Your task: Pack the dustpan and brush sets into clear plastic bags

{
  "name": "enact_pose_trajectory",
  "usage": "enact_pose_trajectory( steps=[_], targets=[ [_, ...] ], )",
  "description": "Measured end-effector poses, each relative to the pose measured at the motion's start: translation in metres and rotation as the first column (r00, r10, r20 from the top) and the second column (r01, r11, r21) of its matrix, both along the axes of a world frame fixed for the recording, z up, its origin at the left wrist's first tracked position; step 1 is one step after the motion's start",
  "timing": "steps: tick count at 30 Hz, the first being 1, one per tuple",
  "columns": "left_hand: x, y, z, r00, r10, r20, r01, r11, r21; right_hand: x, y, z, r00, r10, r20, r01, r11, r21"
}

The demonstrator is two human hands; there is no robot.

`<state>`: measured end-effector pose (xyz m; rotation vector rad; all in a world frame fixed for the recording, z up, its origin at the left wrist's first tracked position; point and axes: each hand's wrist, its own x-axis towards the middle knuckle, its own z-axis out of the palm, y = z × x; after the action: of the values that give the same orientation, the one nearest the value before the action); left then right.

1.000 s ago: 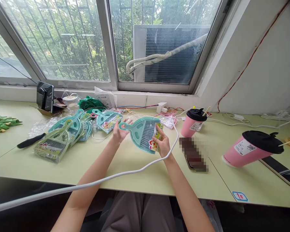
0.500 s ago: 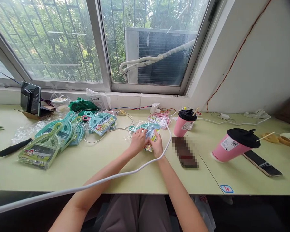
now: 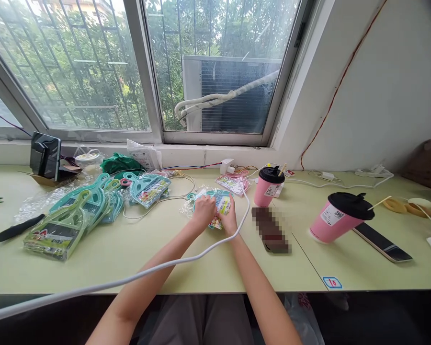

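On the table before me lies a teal mini dustpan-and-brush set in clear wrap, with a printed yellow-green card. My right hand grips its right edge, thumb along the card's side. My left hand rests on the left part of the set with its fingers curled in; what the fingertips pinch is hidden. Crinkled clear plastic sticks out left of that hand. Further left lie another teal wrapped dustpan set and a pile of green and teal wrapped sets. A pink wrapped set lies behind my hands.
A white cable crosses in front of my forearms. To the right are pink cups with black lids, a blurred-out dark object and a phone. A black-handled tool and a propped tablet are at left.
My left fingers have gone from stretched over the set to curled in. The set looks turned, its card facing up more. The whole view has shifted slightly.
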<state>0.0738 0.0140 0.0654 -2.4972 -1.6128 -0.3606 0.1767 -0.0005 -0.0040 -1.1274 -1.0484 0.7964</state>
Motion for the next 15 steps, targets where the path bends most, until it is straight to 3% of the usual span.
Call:
enact_pose_trajectory(
  steps=[5, 10, 15],
  targets=[
    [-0.008, -0.002, -0.004, 0.999, -0.030, 0.032, 0.028, 0.997, 0.072, -0.006, -0.004, 0.009, 0.991, -0.058, 0.124, 0.054, 0.998, 0.031],
    [-0.015, -0.001, -0.014, 0.998, -0.019, 0.061, 0.014, 0.997, 0.081, -0.014, -0.009, 0.012, 0.951, -0.207, 0.227, 0.197, 0.978, 0.068],
    [-0.021, 0.001, -0.019, 0.998, -0.008, 0.061, 0.004, 0.997, 0.071, -0.016, -0.014, 0.008, 0.961, -0.200, 0.191, 0.214, 0.975, -0.055]
  ],
)
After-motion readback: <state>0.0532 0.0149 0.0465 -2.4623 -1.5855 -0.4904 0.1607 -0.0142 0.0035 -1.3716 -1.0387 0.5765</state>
